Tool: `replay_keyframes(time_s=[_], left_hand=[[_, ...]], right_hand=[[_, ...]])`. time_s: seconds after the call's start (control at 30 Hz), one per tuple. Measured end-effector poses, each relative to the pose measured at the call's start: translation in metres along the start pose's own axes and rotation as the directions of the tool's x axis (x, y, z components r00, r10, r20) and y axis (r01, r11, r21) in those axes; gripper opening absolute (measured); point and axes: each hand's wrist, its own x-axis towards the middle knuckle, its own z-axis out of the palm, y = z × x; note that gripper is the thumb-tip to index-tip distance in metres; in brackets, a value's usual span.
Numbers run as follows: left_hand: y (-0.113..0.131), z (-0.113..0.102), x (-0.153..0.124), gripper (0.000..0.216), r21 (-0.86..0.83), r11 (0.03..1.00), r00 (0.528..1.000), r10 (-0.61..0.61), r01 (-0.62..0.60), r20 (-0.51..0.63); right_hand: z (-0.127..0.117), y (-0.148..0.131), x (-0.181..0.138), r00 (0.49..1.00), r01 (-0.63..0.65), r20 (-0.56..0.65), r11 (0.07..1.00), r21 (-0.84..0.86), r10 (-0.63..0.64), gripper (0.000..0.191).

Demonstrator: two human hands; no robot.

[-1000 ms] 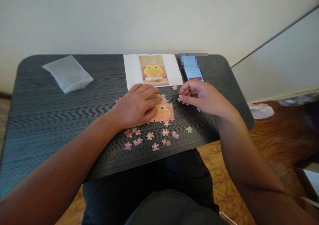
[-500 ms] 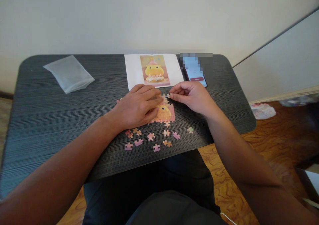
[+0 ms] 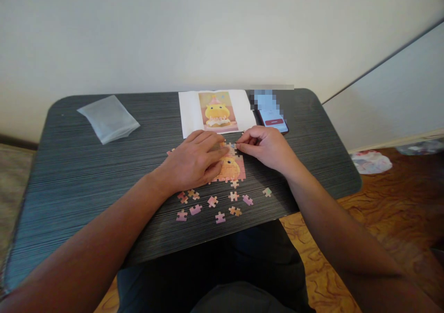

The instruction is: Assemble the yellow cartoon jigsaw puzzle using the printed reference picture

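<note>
A partly joined jigsaw puzzle [image 3: 231, 168] with a yellow figure lies on the dark table. My left hand [image 3: 194, 158] rests flat across its left and upper part, fingers stretched out, hiding much of it. At the puzzle's upper right edge, my right hand [image 3: 263, 145] pinches a small puzzle piece [image 3: 234, 145] between thumb and fingertips, against the joined pieces. Loose puzzle pieces, among them a pink one [image 3: 212, 201], a purple one [image 3: 220, 217] and a greenish one [image 3: 267, 192], are scattered on the near side.
Behind the puzzle, a printed sheet [image 3: 190, 114] shows a yellow figure with a cake. A phone [image 3: 274, 114] lies to its right. On the left is a translucent plastic bag [image 3: 110, 119]. The table [image 3: 86, 179] stands against a pale wall [image 3: 194, 31].
The whole scene sits lower in view as the camera has tilted up. My right hand keeps its pinch at the puzzle's upper right edge; my left hand stays on the puzzle.
</note>
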Motion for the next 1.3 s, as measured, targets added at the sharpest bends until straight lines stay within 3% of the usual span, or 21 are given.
replay_keyframes(time_s=[0.67,0.93,1.3], left_hand=[[0.000,-0.001,0.001,0.035,-0.010,1.000,1.000,-0.001,0.001,0.018],[-0.002,-0.003,0.000,0.034,-0.042,0.999,0.999,-0.008,0.006,-0.044],[-0.018,-0.007,-0.010,0.034,-0.020,0.996,0.991,-0.090,0.088,-0.103]], right_hand=[[0.001,-0.002,0.004,0.999,0.024,0.030,0.999,-0.037,-0.023,0.007],[-0.009,0.007,-0.001,0.992,0.007,-0.123,0.996,0.088,0.004,0.020],[-0.018,0.013,-0.004,0.989,0.143,0.044,0.988,-0.054,-0.141,0.012]])
